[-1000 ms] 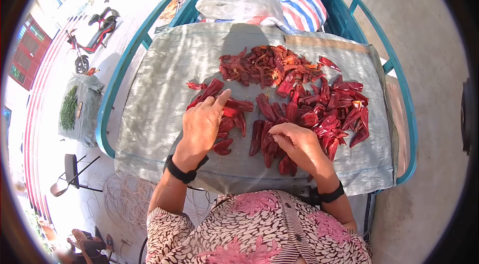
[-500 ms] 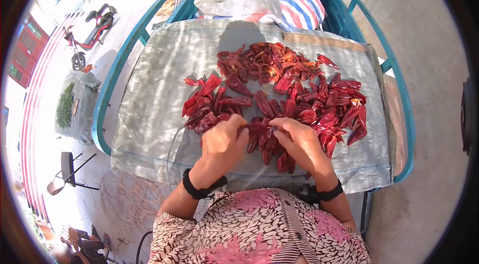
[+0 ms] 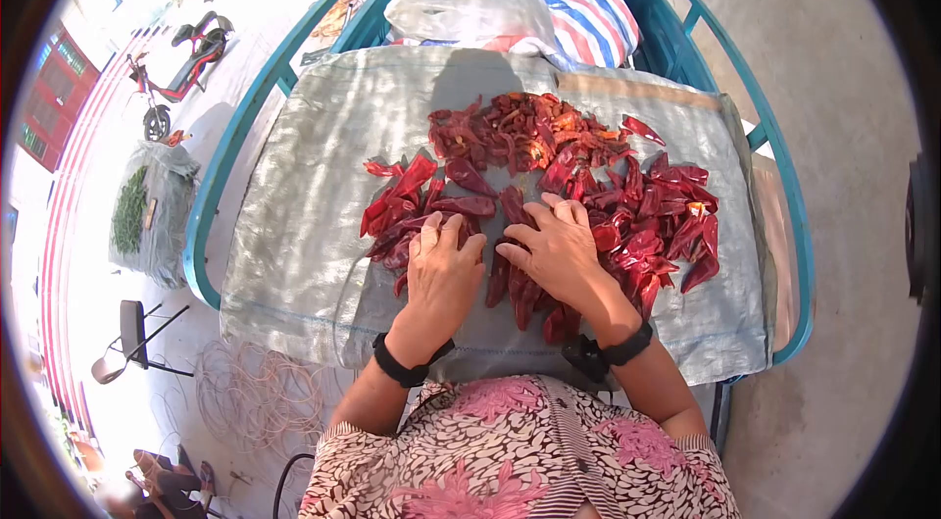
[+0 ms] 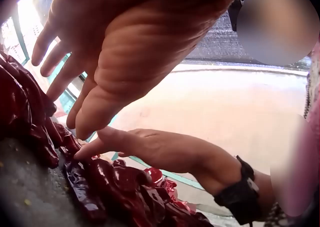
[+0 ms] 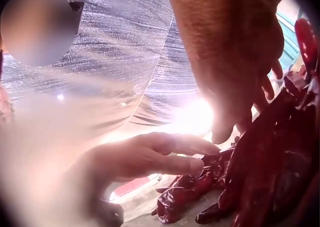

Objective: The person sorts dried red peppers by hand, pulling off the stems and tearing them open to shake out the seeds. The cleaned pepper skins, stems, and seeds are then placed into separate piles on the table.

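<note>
Dried red chili peppers lie in separate heaps on a grey woven sheet (image 3: 294,254). My left hand (image 3: 441,269) is at the near edge of the left heap of chili peppers (image 3: 402,196), its fingers extended and the fingertips right at the peppers. Over the near left part of the larger right heap (image 3: 676,215) my right hand (image 3: 564,249) lies with its fingers spread, tips among the peppers. In the left wrist view, the left hand (image 4: 115,62) shows loosely straight fingers and nothing in the palm. The right wrist view has the right hand (image 5: 235,62) beside glossy chili peppers (image 5: 275,162).
At the back of the sheet is a heap of smaller, darker orange-red pieces (image 3: 529,127). Teal cart rails (image 3: 230,166) flank the sheet on both sides. Beyond it sit a clear plastic bag (image 3: 470,9) and a striped sack (image 3: 593,19). A scooter (image 3: 181,68) stands far left.
The left hand first came back from the left heap toward the right hand, and both held a dark red pepper between them. Now they are apart, that pepper released, with fingers spread on the heaps.
</note>
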A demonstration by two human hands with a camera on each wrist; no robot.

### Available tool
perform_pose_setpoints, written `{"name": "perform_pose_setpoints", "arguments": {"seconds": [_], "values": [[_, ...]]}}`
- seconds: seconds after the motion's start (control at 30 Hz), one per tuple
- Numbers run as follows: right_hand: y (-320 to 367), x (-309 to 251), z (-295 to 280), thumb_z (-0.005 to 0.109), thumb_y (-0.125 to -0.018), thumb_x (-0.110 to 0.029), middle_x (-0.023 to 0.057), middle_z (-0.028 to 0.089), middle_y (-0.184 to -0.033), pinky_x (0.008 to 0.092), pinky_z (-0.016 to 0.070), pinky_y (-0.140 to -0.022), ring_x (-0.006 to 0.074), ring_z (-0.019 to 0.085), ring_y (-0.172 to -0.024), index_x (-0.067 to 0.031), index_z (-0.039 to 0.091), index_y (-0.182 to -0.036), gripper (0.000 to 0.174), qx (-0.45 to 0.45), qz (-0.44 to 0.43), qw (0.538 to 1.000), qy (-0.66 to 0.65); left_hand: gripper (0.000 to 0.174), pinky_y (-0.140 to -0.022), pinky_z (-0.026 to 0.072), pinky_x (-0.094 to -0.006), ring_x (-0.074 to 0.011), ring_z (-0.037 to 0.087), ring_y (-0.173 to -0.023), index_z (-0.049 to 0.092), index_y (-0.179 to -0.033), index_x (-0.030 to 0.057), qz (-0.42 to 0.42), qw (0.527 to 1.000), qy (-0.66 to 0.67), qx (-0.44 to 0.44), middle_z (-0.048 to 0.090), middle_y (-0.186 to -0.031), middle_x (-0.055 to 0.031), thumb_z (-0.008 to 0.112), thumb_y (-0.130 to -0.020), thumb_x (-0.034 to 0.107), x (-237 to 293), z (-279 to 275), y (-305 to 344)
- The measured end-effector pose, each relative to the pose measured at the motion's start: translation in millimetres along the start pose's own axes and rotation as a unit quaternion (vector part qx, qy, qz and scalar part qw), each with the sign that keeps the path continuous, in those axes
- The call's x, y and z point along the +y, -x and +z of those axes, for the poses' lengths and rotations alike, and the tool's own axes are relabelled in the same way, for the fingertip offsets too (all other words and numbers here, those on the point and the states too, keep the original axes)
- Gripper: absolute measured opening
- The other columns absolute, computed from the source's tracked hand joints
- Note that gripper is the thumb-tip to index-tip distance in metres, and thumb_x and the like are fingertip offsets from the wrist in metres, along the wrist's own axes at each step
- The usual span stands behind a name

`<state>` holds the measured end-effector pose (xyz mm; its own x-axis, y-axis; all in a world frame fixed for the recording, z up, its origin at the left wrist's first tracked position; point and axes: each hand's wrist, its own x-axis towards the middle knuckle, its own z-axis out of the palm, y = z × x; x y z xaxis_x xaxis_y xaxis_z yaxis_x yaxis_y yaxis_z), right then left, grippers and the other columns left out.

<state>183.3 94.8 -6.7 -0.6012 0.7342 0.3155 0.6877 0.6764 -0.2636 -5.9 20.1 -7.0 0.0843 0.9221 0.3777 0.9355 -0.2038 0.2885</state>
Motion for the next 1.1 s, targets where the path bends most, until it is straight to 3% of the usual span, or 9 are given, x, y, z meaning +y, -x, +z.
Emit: {"name": "perform_pose_setpoints", "arguments": {"seconds": [0.23,0.27,0.47,0.57,0.7,0.8,0.9,1.0,1.1], "values": [[-6.6,19.5,29.1,0.065,-0.092,-0.023,0.0131,0.068,-0.118,0.0525,0.0348,-0.108,0.0326,0.058,-0.115,-0.0097,0.076,-0.103,0.02,0.044,0.01,0.999,0.001,0.033,-0.097,0.0484,-0.0448,-0.0354,0.059,-0.114,0.069,-0.112,0.0058,0.012,0.989,0.134,0.058,0.064,-0.117,-0.0143,0.073,-0.08,0.003,-3.7,-13.5,-7.4],[-5.6,23.2,34.1,0.063,-0.09,-0.015,0.0117,0.07,-0.11,0.0535,0.0356,-0.106,0.0292,0.063,-0.104,-0.0095,0.075,-0.1,0.016,0.081,0.004,0.997,0.003,0.031,-0.095,0.0489,-0.0438,-0.0346,0.06,-0.111,0.068,-0.111,0.0048,0.012,0.987,0.149,0.055,0.065,-0.113,-0.0138,0.072,-0.08,0.002,-4.6,-11.8,-9.0],[-17.5,34.4,31.0,0.062,-0.087,-0.008,0.0063,0.069,-0.085,0.0517,0.0373,-0.103,0.0268,0.063,-0.09,-0.0104,0.066,-0.091,0.006,0.061,0.08,0.993,0.068,0.025,-0.086,0.0515,-0.042,-0.0308,0.063,-0.099,0.068,-0.109,0.003,0.01,0.986,0.157,0.056,0.068,-0.099,-0.0108,0.069,-0.084,0.002,6.6,-9.5,-18.5],[-21.1,34.8,32.5,0.066,-0.083,-0.008,0.0056,0.067,-0.081,0.0503,0.0374,-0.102,0.0266,0.063,-0.089,-0.0107,0.063,-0.088,0.007,0.084,0.081,0.991,0.07,0.027,-0.08,0.0529,-0.0411,-0.0285,0.066,-0.09,0.067,-0.114,0.0033,0.003,0.986,0.154,0.068,0.069,-0.093,-0.0096,0.07,-0.086,0.004,5.7,-3.6,-19.6],[-23.1,12.8,1.9,0.069,-0.08,-0.007,0.0082,0.066,-0.083,0.0471,0.0394,-0.099,0.0286,0.062,-0.09,-0.0093,0.063,-0.092,0.014,0.1,0.087,0.986,-0.1,0.035,-0.071,0.0535,-0.0447,-0.034,0.065,-0.078,0.061,-0.123,0.0048,-0.111,0.961,0.247,0.059,0.068,-0.091,-0.0126,0.07,-0.089,0.009,11.3,-6.7,-19.8],[-19.5,-3.6,-15.4,0.07,-0.082,-0.008,0.0105,0.068,-0.09,0.0454,0.0425,-0.095,0.0317,0.063,-0.094,-0.0073,0.064,-0.102,0.021,0.05,0.058,0.976,-0.203,0.038,-0.066,0.0524,-0.0354,-0.0249,0.067,-0.068,0.055,-0.133,0.0039,-0.139,0.955,0.26,0.038,0.069,-0.085,-0.0096,0.065,-0.099,0.017,8.7,-8.2,-23.6],[-18.8,-11.6,-17.5,0.069,-0.085,-0.009,0.0113,0.07,-0.098,0.0471,0.0427,-0.095,0.0329,0.063,-0.096,-0.0076,0.065,-0.111,0.026,0.02,0.083,0.95,-0.301,0.042,-0.068,0.0523,-0.0354,-0.0257,0.068,-0.07,0.051,-0.138,0.0044,-0.135,0.954,0.266,-0.015,0.069,-0.084,-0.0111,0.063,-0.101,0.02,-0.5,-4.7,-24.4],[-24.7,3.0,-15.0,0.068,-0.088,-0.013,0.0116,0.071,-0.106,0.0474,0.0413,-0.1,0.0311,0.063,-0.1,-0.0089,0.066,-0.116,0.029,-0.004,0.105,0.959,-0.265,0.047,-0.068,0.0525,-0.0449,-0.0352,0.07,-0.082,0.047,-0.143,0.0105,-0.188,0.923,0.335,-0.008,0.068,-0.087,-0.0169,0.061,-0.1,0.023,-4.5,-14.7,-27.4],[-24.9,9.8,5.0,0.07,-0.088,-0.019,0.0104,0.071,-0.105,0.0512,0.0377,-0.107,0.0298,0.062,-0.104,-0.0111,0.068,-0.119,0.032,0.045,0.041,0.992,-0.111,0.049,-0.069,0.0525,-0.0454,-0.0365,0.069,-0.08,0.045,-0.145,0.0099,-0.196,0.94,0.273,0.047,0.068,-0.086,-0.0162,0.06,-0.099,0.02,-16.2,-2.4,-25.3]]}}
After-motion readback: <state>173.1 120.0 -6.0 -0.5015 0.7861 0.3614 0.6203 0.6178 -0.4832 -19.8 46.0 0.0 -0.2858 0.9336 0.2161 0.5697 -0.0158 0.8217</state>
